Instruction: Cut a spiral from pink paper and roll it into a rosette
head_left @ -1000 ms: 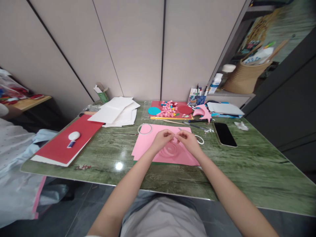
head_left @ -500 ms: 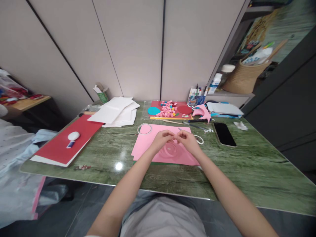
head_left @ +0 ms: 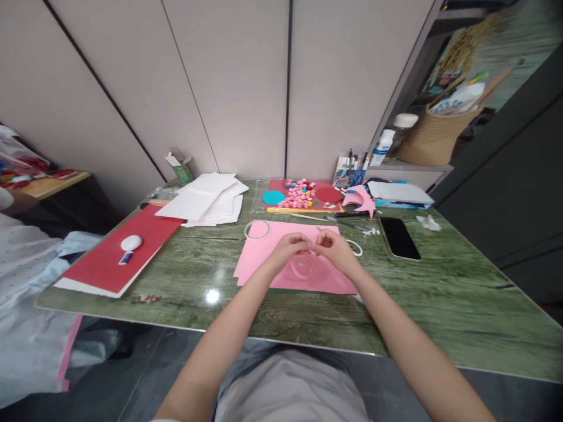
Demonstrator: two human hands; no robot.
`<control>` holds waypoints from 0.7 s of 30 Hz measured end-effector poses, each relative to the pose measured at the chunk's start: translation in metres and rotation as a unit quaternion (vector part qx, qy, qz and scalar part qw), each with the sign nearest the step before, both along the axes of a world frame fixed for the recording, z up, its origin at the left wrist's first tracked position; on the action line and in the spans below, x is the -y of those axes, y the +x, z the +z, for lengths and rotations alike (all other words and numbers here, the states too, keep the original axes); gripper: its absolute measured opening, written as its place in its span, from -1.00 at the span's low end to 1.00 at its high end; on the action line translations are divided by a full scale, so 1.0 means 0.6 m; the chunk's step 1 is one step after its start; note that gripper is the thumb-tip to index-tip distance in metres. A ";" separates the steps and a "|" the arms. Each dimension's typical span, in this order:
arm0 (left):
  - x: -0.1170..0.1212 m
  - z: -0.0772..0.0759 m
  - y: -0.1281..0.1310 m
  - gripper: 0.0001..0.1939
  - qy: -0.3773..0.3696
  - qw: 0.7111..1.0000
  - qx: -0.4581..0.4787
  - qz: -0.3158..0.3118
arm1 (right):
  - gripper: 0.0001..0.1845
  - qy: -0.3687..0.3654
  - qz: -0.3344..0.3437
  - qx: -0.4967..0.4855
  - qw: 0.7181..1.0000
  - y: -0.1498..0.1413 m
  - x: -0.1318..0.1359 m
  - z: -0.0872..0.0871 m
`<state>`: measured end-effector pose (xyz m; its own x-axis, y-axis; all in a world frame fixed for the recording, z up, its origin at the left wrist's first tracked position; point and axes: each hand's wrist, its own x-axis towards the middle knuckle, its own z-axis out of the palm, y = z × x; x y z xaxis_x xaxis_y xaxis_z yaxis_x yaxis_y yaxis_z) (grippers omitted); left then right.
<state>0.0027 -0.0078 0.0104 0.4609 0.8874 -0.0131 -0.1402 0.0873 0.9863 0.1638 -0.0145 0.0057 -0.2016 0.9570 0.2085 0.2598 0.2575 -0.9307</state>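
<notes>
Both hands meet above a pink sheet of paper (head_left: 259, 258) that lies on the table. The fingertips of my left hand (head_left: 292, 246) are pinched together, close against those of my right hand (head_left: 329, 245), which are pinched too. Whatever sits between them is too small to make out; it may be pinkish. Under the hands, a clear round piece (head_left: 301, 267) rests on the paper. A roll of tape (head_left: 257, 230) lies on the paper's upper left corner. Just right of my right hand is a white ring (head_left: 355, 248), partly covered by the hand.
A heap of small pink pieces (head_left: 299, 194) lies on a red sheet at the back. White papers (head_left: 197, 196) and a red board (head_left: 118, 258) are on the left. A phone (head_left: 400, 238) lies to the right, beside pens (head_left: 352, 214). Another person's clothing (head_left: 30, 281) shows far left.
My right hand's fingers have shifted slightly and curled a little more. My left hand stays nearly in place, and the things on the table have not moved.
</notes>
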 end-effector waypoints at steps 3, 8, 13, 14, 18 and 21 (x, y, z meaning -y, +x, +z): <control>0.003 0.004 0.001 -0.79 0.008 1.000 -0.006 -0.005 | -0.71 0.013 -0.004 0.019 1.000 0.003 0.001 0.005; 0.005 0.008 0.003 -0.76 0.019 0.999 -0.033 -0.004 | -0.76 0.041 -0.003 0.045 0.998 0.009 0.001 0.008; 0.004 0.003 0.004 -0.73 0.035 0.998 -0.050 0.000 | -0.76 0.054 -0.002 0.071 0.996 0.018 -0.004 0.004; 0.003 0.000 0.005 -0.73 0.036 0.998 -0.054 0.001 | -0.75 0.057 0.000 0.078 0.995 0.020 -0.005 0.004; 0.000 -0.011 0.007 -0.73 0.036 0.998 -0.059 0.000 | -0.75 0.065 0.012 0.106 0.992 0.025 -0.006 0.006; -0.001 -0.017 0.009 -0.70 0.032 0.997 -0.066 -0.001 | -0.75 0.078 0.013 0.136 0.988 0.027 -0.005 0.008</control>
<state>0.0080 -0.0073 -0.0001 0.4605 0.8875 -0.0167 -0.0087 0.0233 0.9997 0.1798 -0.0112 0.0104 -0.2938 0.9114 0.2881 0.4858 0.4020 -0.7762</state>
